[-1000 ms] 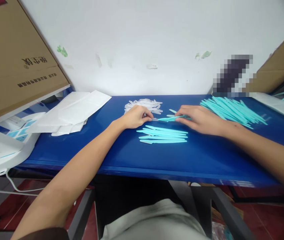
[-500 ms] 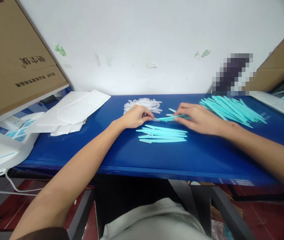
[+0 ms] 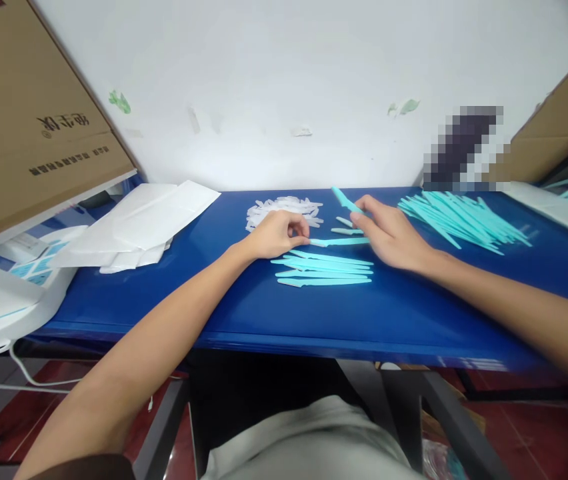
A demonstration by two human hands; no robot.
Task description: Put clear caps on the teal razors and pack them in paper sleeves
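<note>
My left hand [image 3: 281,235] is closed in a pinch at the capped tip of a turquoise eyebrow razor [image 3: 341,242], which lies level above the table. The razor's other end reaches to my right hand [image 3: 389,233]. Between its thumb and fingers, my right hand grips a second eyebrow razor [image 3: 345,200], tilted with its head up to the left. Behind my left hand is a heap of translucent caps [image 3: 289,207]. Several razors [image 3: 324,272] lie in a loose row just in front of both hands. A couple of pale-tipped razors [image 3: 347,227] sit partly behind the right fingers.
A large pile of turquoise razors [image 3: 464,220] lies to the right on the blue table [image 3: 274,320]. White sheets or bags [image 3: 149,220] and a white device [image 3: 59,287] are at the left, below a cardboard box [image 3: 39,100]. A wall stands behind.
The razor in my right hand has swung up and away from the one at my left fingers; both were close together before. My left hand has barely moved.
</note>
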